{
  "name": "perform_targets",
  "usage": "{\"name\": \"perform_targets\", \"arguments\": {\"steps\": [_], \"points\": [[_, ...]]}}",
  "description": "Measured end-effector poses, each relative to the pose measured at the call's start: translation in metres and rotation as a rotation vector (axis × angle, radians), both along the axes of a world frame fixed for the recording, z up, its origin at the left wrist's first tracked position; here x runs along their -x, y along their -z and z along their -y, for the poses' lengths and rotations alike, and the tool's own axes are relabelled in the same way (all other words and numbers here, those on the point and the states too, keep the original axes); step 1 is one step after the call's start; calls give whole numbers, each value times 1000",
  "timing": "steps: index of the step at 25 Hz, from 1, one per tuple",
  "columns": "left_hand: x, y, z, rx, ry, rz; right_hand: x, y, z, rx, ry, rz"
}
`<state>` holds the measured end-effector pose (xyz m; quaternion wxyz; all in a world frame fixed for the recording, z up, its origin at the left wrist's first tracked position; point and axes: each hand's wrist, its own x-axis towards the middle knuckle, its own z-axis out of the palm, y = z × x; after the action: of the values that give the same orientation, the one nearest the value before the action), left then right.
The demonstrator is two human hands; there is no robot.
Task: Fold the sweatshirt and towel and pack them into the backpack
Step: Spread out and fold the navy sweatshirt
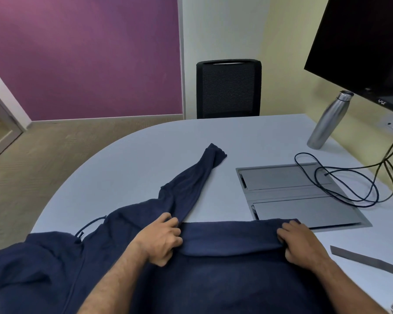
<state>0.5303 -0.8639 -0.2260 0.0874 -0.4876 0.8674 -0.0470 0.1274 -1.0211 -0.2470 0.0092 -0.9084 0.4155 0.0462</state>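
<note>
A navy blue sweatshirt lies spread across the near part of the pale table. One sleeve stretches away toward the table's middle. The hood with its drawstring lies bunched at the left. My left hand pinches a folded edge of the sweatshirt near the base of the sleeve. My right hand grips the same folded edge further right. The strip of fabric between the two hands is turned over toward me. No towel or backpack is in view.
A grey cable hatch is set in the table to the right, with black cables looped over it. A steel bottle and a dark monitor stand at the far right. A black chair stands behind the table.
</note>
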Motion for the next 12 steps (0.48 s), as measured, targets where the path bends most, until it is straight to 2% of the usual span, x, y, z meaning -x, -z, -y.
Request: {"name": "perform_targets", "arguments": {"steps": [5, 12], "points": [[9, 2, -15, -70, -20, 36, 4, -3, -14, -79, -18, 31], [15, 14, -20, -155, -40, 15, 12, 12, -25, -72, -57, 47]]}}
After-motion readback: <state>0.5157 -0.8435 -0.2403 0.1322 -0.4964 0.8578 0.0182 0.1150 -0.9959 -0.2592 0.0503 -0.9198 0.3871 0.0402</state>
